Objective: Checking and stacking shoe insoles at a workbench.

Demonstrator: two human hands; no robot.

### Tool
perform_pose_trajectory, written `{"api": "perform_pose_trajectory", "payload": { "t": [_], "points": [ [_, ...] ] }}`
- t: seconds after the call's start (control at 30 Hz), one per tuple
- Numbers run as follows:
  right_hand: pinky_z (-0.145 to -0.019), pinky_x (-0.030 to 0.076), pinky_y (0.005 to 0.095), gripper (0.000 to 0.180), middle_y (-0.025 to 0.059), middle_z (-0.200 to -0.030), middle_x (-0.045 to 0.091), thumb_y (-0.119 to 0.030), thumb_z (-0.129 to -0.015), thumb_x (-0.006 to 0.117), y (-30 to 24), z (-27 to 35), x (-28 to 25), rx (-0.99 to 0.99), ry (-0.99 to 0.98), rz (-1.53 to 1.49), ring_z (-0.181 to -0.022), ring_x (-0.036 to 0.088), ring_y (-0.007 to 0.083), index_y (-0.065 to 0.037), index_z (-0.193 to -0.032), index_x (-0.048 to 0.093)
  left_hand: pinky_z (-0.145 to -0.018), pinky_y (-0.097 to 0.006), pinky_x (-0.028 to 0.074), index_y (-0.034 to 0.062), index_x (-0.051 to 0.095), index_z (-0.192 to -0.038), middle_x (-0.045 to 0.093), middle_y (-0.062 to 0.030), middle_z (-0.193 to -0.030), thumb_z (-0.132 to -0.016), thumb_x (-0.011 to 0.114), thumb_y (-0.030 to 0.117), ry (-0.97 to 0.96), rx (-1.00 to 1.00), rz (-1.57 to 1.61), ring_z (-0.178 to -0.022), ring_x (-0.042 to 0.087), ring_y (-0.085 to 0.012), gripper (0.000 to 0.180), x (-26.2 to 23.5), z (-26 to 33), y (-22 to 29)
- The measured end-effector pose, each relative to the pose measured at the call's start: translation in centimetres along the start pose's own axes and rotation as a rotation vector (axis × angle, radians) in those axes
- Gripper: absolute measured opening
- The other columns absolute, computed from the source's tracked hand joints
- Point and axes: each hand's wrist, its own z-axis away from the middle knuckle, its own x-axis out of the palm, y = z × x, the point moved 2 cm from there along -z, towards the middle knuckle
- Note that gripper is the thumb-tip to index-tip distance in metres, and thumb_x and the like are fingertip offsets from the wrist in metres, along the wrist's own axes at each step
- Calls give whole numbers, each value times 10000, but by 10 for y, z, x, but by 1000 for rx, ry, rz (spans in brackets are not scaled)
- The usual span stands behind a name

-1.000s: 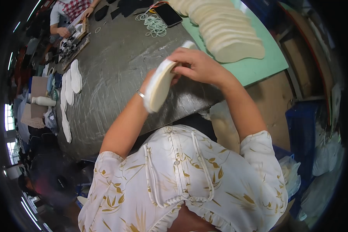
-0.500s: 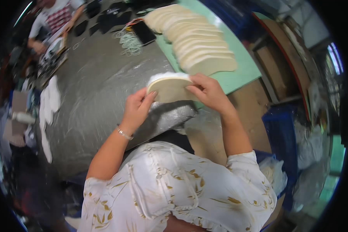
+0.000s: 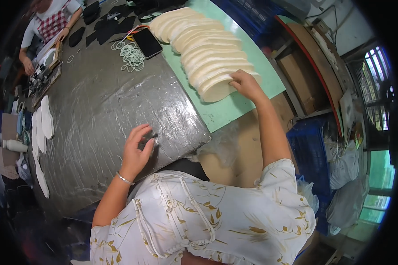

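Note:
A long overlapping row of cream insoles (image 3: 208,46) lies on the pale green board at the far right. At the near end of this row, my right hand (image 3: 248,85) pinches the edge of the nearest insole (image 3: 219,90), thumb and fingers pressed together. That insole still rests against the others. My left hand (image 3: 138,148) hovers over the grey plastic-covered table (image 3: 97,132), fingers curved and apart, holding nothing.
The green board (image 3: 225,115) adjoins the table. A phone (image 3: 147,43), pale elastic loops (image 3: 132,56) and black cut pieces (image 3: 112,28) lie farther back. White insole shapes (image 3: 43,123) line the left edge. A co-worker (image 3: 51,26) sits far left; a blue crate (image 3: 309,150) stands right.
Half a second ago both hands held one insole above the table. Now it is out of them; my right hand has moved to the row and my left has drawn back, opening.

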Motion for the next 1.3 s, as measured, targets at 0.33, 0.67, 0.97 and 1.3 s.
{"api": "perform_pose_trajectory", "payload": {
  "t": [0.33,0.67,0.97,1.3],
  "points": [
    [-1156,332,448,651,263,-1495,399,59,-856,505,1,32,55,-52,334,48,-1395,366,440,-9,-1487,360,-865,-324,535,37,599,-1273,598,-140,-1265,-869,657,7,346,-166,13,-1043,649,-240,410,-58,56,-40],
    [-882,528,326,332,163,-1277,645,-87,-1028,492,-162,15,71,-179,296,-369,-968,669,219,54,-1317,575,-868,-382,511,31,559,-1307,609,-166,-1206,-831,716,138,760,-350,-578,-1020,628,-310,512,-193,158,-135],
    [-542,466,335,205,126,-673,642,-108,-950,650,-298,24,148,-371,-165,-235,-568,606,208,14,-791,691,-1030,-433,435,-39,536,-1295,558,-260,-1282,-856,683,204,1146,-694,-819,-1215,532,-397,523,-377,270,-230],
    [-610,516,259,197,94,-875,661,-73,-982,591,-304,43,182,-134,-280,-491,-687,612,109,45,-1114,679,-502,-307,558,-26,665,-949,683,-122,-819,-843,644,75,1648,-965,602,-607,674,-221,148,-485,351,-331]
  ]
}}
